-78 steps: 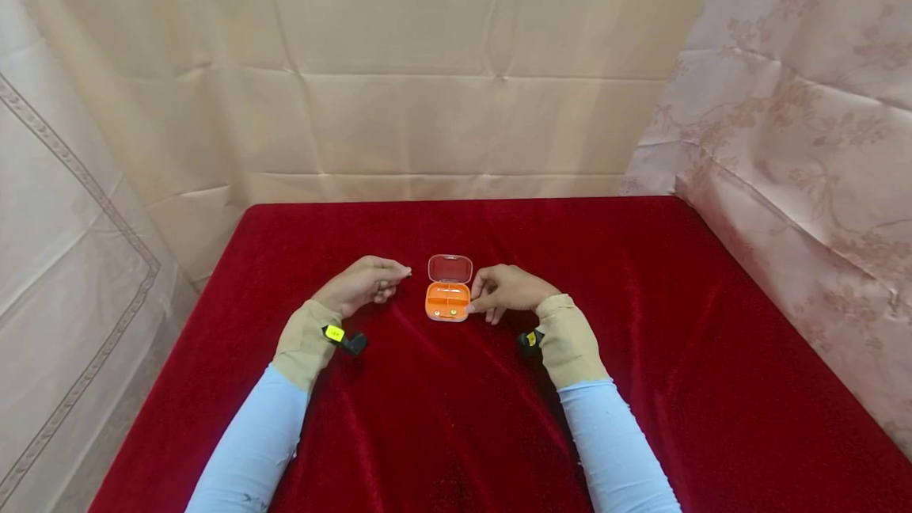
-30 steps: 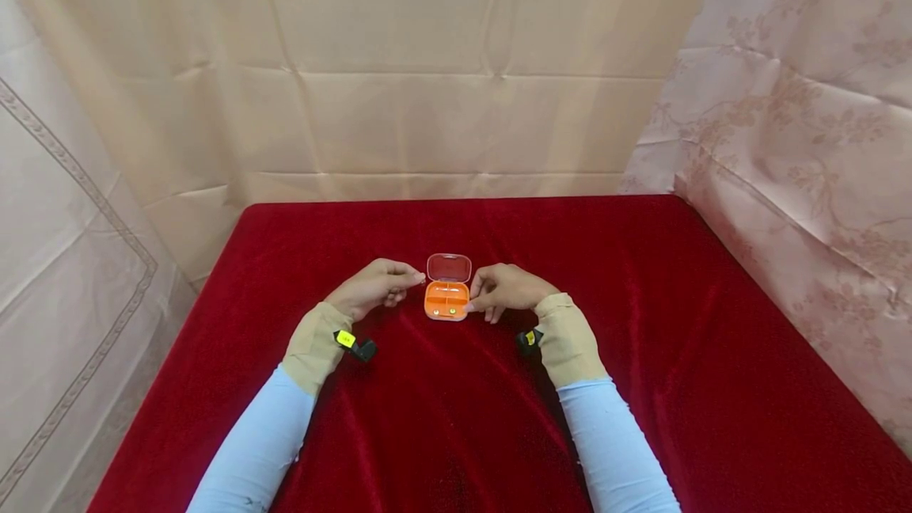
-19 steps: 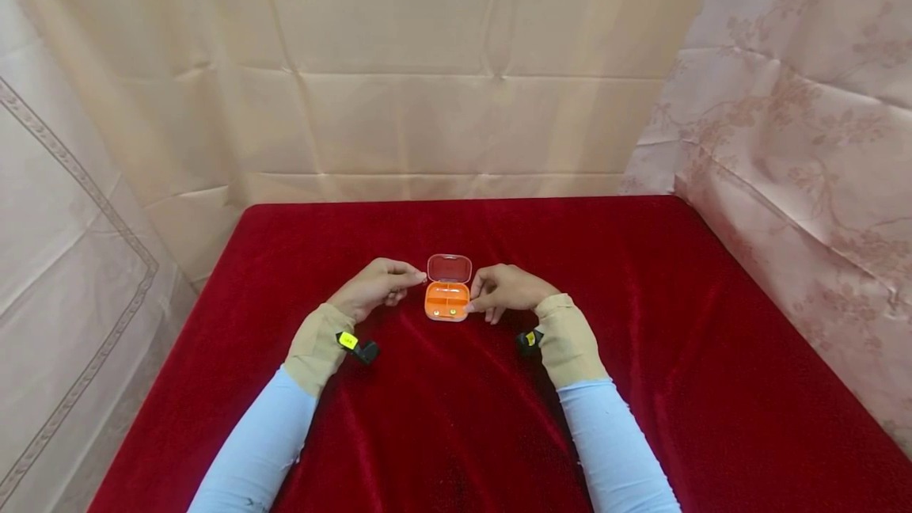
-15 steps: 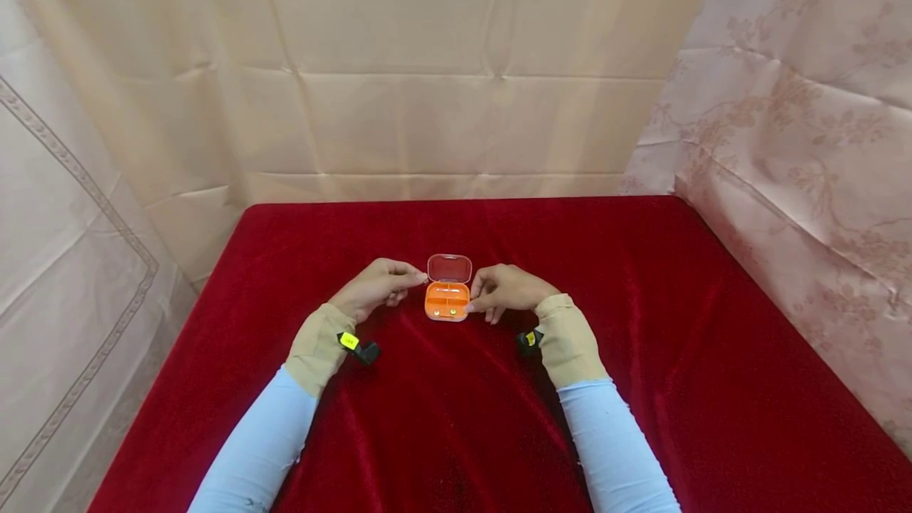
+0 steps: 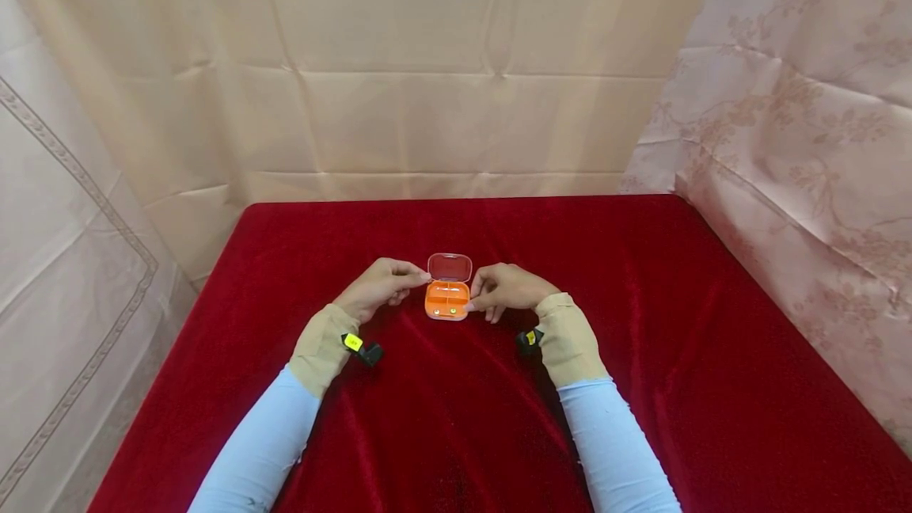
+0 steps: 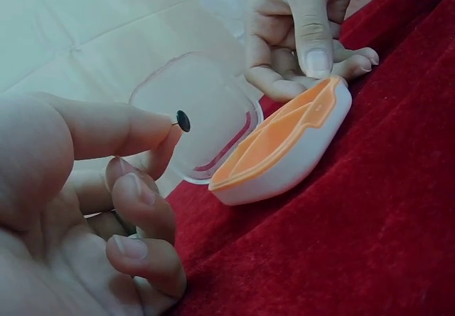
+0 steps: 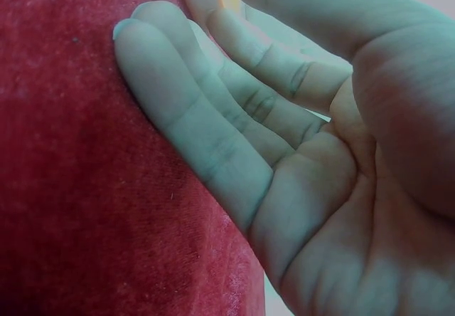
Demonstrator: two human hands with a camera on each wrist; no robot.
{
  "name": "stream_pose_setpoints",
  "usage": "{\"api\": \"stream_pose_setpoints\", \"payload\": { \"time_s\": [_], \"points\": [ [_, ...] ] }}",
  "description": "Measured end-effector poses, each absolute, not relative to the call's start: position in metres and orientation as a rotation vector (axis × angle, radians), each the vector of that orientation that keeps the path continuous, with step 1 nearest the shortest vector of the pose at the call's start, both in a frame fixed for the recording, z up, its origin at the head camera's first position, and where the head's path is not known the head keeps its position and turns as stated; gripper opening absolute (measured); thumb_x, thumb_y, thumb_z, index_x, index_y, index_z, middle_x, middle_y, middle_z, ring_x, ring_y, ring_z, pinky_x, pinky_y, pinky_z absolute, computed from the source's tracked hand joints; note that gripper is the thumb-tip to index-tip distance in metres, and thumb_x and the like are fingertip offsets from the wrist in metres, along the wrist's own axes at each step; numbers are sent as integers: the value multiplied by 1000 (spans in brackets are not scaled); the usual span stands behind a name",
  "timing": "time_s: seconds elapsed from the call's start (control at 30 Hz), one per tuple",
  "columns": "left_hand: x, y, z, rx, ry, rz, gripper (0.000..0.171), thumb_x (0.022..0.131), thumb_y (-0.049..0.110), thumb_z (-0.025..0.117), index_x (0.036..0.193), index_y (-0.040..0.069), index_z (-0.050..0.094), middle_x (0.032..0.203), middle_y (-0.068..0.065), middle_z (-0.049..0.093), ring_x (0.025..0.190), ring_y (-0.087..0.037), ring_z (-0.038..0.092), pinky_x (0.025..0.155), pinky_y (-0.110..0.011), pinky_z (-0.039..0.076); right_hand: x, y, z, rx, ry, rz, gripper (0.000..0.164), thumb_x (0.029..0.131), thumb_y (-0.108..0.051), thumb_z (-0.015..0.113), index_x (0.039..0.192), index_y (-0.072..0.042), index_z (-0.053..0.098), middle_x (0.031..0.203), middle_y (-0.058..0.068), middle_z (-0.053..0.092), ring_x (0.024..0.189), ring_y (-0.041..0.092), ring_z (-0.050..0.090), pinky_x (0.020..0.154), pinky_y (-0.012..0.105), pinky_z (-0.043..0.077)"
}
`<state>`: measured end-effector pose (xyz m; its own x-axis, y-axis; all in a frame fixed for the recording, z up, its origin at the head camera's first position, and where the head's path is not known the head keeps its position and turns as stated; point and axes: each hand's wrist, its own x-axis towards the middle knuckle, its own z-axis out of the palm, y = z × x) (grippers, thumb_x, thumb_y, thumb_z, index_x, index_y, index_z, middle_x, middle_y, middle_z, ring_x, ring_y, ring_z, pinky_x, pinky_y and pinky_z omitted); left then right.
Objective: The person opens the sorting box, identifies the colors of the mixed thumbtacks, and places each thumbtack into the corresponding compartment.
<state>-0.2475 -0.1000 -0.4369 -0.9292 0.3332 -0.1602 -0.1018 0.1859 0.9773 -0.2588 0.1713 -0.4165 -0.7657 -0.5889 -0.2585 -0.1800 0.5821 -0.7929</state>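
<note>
A small orange pill box [image 5: 447,294] with divided compartments lies on the red cloth, its clear lid [image 5: 450,267] swung back. Two tiny pale or yellowish items [image 5: 453,311] sit in its front compartments; their kind is too small to tell. My left hand [image 5: 378,289] is at the box's left edge, near the hinge. In the left wrist view its thumb and index finger pinch a small stud [image 6: 183,122] with a thin pin and flat dark round head. My right hand [image 5: 516,289] holds the box's right rim between thumb and fingers, mostly hidden in the right wrist view.
Red velvet cloth [image 5: 456,418] covers the table on all sides of the box. Beige curtains [image 5: 456,101] hang behind the far table edge, with patterned pale drapes [image 5: 805,141] on the right. Each wrist carries a small black camera [image 5: 372,354].
My left hand has moved right with the stud, from some way left of the box to beside its left edge. The right hand and the box stay in place.
</note>
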Motion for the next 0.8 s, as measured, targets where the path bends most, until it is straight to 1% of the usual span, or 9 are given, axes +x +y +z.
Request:
{"api": "stream_pose_setpoints", "payload": {
  "time_s": [0.2,0.53,0.8],
  "points": [
    [-247,-97,-437,201,2155,1797,34,86,32,75,105,3,73,67,-3,45,54,-13,38,51,-24,32,-258,171,-415,-615,2310,-1070,28,85,-21,77,97,-2,61,82,12,65,65,25,66,62,36,55],
    [-244,-90,-438,235,2219,1768,29,89,27,72,104,3,73,60,0,40,51,-12,35,50,-24,30,-259,170,-415,-611,2323,-1046,26,86,-23,75,97,-3,62,82,13,65,66,25,67,62,36,55],
    [-245,-89,-439,217,2231,1747,27,89,28,72,104,6,73,58,2,40,50,-10,35,51,-23,32,-259,170,-414,-604,2317,-1056,26,87,-25,74,96,-4,61,82,13,65,67,25,67,63,36,55]
  ]
}}
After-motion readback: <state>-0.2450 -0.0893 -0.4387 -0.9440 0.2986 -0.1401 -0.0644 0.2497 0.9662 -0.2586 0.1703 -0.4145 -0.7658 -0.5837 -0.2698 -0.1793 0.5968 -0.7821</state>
